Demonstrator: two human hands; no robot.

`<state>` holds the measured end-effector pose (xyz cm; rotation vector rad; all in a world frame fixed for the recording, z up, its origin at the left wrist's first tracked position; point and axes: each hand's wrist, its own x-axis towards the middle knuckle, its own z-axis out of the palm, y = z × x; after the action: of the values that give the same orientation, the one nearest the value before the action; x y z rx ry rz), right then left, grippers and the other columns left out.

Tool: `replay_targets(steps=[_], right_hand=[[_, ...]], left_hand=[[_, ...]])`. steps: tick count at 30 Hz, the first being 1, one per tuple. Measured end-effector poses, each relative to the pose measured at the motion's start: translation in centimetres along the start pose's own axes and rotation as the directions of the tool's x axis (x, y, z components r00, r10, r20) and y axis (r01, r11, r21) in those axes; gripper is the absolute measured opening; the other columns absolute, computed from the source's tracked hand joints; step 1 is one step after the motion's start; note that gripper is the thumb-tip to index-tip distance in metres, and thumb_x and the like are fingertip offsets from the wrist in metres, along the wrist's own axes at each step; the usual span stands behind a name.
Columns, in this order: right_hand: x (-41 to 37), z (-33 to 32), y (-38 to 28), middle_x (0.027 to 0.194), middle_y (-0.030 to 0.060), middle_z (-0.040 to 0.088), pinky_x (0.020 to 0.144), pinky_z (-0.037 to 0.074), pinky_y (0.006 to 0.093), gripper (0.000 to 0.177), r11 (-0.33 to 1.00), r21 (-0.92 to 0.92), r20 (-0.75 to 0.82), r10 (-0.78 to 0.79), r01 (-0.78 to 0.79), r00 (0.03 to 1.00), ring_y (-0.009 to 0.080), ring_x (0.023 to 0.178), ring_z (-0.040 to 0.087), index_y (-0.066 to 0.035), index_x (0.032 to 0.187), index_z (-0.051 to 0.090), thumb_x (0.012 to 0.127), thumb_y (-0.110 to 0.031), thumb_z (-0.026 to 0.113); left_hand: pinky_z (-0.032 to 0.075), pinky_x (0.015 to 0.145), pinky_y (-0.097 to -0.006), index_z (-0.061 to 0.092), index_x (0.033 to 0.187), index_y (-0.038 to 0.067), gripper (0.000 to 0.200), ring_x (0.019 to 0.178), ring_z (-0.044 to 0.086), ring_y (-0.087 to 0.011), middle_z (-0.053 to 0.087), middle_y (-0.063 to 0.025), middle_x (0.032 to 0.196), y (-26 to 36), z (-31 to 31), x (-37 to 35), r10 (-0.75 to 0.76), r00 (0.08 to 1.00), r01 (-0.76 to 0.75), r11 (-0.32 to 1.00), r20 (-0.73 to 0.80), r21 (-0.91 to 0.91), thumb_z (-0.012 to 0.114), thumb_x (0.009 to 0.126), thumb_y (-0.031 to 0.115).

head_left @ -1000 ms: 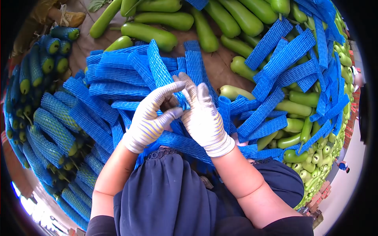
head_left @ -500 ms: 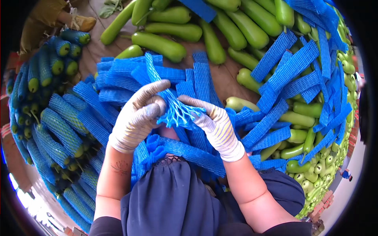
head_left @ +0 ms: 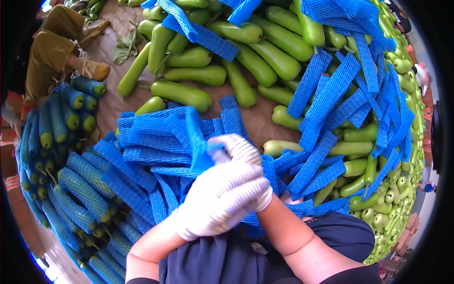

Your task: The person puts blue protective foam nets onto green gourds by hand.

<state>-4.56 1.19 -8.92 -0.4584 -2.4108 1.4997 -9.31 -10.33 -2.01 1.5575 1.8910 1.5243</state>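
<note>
Both of my hands wear white knitted gloves with faint yellow stripes. My right hand pinches a blue foam net sleeve, which stands up from the fingers. Across its lower part lies my left hand, back upward, with the fingers curled over the right glove at the wrist. The left fingertips are partly hidden. Just beyond the hands is a pile of loose blue net sleeves. Bare green bottle gourds lie farther off.
Gourds in blue sleeves are stacked at left. More loose sleeves lie over gourds at right, beside a large heap of gourds. Another person's leg and shoe are at upper left. Brown sheeting covers the ground.
My left hand has left the sleeve and crossed rightward over the right wrist. My right hand keeps the sleeve, which was spread between both hands. The view has shifted slightly.
</note>
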Motion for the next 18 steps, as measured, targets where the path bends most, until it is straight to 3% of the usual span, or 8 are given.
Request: replay_targets(steps=[2, 4, 6, 8, 10, 13, 15, 18], right_hand=[[0.5, -0.8, 1.4, 0.087, 0.0156, 0.066, 0.071, 0.051, 0.0351, 0.016, 0.915, 0.357, -0.105, 0.237, -0.186, 0.966, 0.0281, 0.077, 0.064, -0.001, 0.099, 0.065, 0.090, -0.014, 0.064], [0.9, -2.6, 0.3, 0.084, 0.0147, 0.065, 0.068, 0.050, 0.0329, 0.013, 0.943, 0.162, -0.139, 0.313, -0.290, 0.939, 0.0255, 0.072, 0.064, -0.001, 0.098, 0.065, 0.089, -0.011, 0.065], [-0.1, -1.5, 2.3, 0.085, 0.0153, 0.064, 0.070, 0.050, 0.0380, 0.013, 0.993, 0.093, -0.133, 0.081, -0.069, 0.988, 0.0298, 0.076, 0.063, -0.001, 0.096, 0.066, 0.085, -0.009, 0.066], [-1.0, -1.0, 2.4, 0.088, 0.0150, 0.063, 0.074, 0.049, 0.0421, 0.015, 0.975, -0.144, -0.013, -0.174, 0.170, 0.985, 0.0338, 0.082, 0.061, -0.002, 0.094, 0.066, 0.081, -0.009, 0.068], [-2.4, 0.0, 2.6, 0.090, 0.0148, 0.063, 0.076, 0.048, 0.0436, 0.014, 0.988, -0.113, 0.003, -0.106, 0.106, 0.994, 0.0359, 0.086, 0.060, -0.004, 0.091, 0.067, 0.078, -0.010, 0.069], [-3.8, 0.3, 3.6, 0.090, 0.0158, 0.063, 0.077, 0.049, 0.0422, 0.016, 0.994, -0.093, 0.081, -0.042, 0.049, 0.996, 0.0352, 0.086, 0.060, -0.004, 0.093, 0.067, 0.079, -0.011, 0.070], [-4.1, 0.3, 3.7, 0.089, 0.0142, 0.064, 0.076, 0.049, 0.0379, 0.015, 0.952, 0.199, 0.138, 0.207, -0.231, 0.969, 0.0301, 0.084, 0.062, -0.004, 0.097, 0.066, 0.085, -0.012, 0.069], [-3.5, -0.7, 2.4, 0.088, 0.0114, 0.064, 0.074, 0.049, 0.0352, 0.013, 0.846, 0.355, 0.048, 0.408, -0.397, 0.912, 0.0258, 0.080, 0.062, -0.004, 0.099, 0.065, 0.090, -0.013, 0.066]], left_hand=[[0.048, 0.092, -0.0426, 0.063, 0.111, 0.002, 0.038, 0.108, 0.060, -0.0351, 0.063, -0.0180, 0.113, -3.0, 0.9, -1.3, -0.068, 0.988, 0.091, 0.981, -0.137, 0.168, 0.069, 0.073, -0.003], [0.046, 0.094, -0.0400, 0.062, 0.112, 0.001, 0.028, 0.103, 0.059, -0.0382, 0.063, -0.0198, 0.109, -5.2, 1.3, -2.5, -0.317, 0.938, 0.341, 0.918, -0.144, 0.204, 0.059, 0.084, -0.001], [0.047, 0.091, -0.0371, 0.061, 0.114, 0.000, 0.025, 0.100, 0.061, -0.0322, 0.065, -0.0157, 0.108, -7.0, 2.2, -4.3, -0.493, 0.869, 0.493, 0.850, -0.046, 0.186, 0.055, 0.090, 0.004], [0.047, 0.088, -0.0330, 0.060, 0.117, 0.000, 0.027, 0.099, 0.062, -0.0229, 0.066, -0.0109, 0.108, -8.4, 3.0, -5.2, -0.744, 0.667, 0.686, 0.594, 0.037, -0.420, 0.056, 0.092, 0.008], [0.047, 0.090, -0.0292, 0.060, 0.118, 0.000, 0.031, 0.098, 0.060, -0.0139, 0.065, -0.0063, 0.105, -8.5, 2.6, -4.0, -0.823, 0.565, 0.404, 0.206, 0.066, -0.891, 0.060, 0.089, 0.010], [0.047, 0.093, -0.0330, 0.059, 0.118, -0.003, 0.034, 0.100, 0.061, -0.0197, 0.065, -0.0098, 0.110, -9.8, 2.3, -4.1, -0.791, 0.611, 0.134, 0.066, 0.030, -0.989, 0.060, 0.088, 0.011], [0.047, 0.095, -0.0358, 0.057, 0.122, -0.003, 0.036, 0.105, 0.061, -0.0219, 0.064, -0.0118, 0.114, -9.3, 2.7, -4.1, -0.791, 0.609, 0.127, 0.030, 0.054, -0.991, 0.059, 0.089, 0.012], [0.046, 0.097, -0.0359, 0.058, 0.121, -0.001, 0.032, 0.107, 0.060, -0.0223, 0.063, -0.0102, 0.117, -9.5, 4.2, -4.4, -0.783, 0.610, 0.258, 0.051, 0.121, -0.965, 0.056, 0.091, 0.012]])
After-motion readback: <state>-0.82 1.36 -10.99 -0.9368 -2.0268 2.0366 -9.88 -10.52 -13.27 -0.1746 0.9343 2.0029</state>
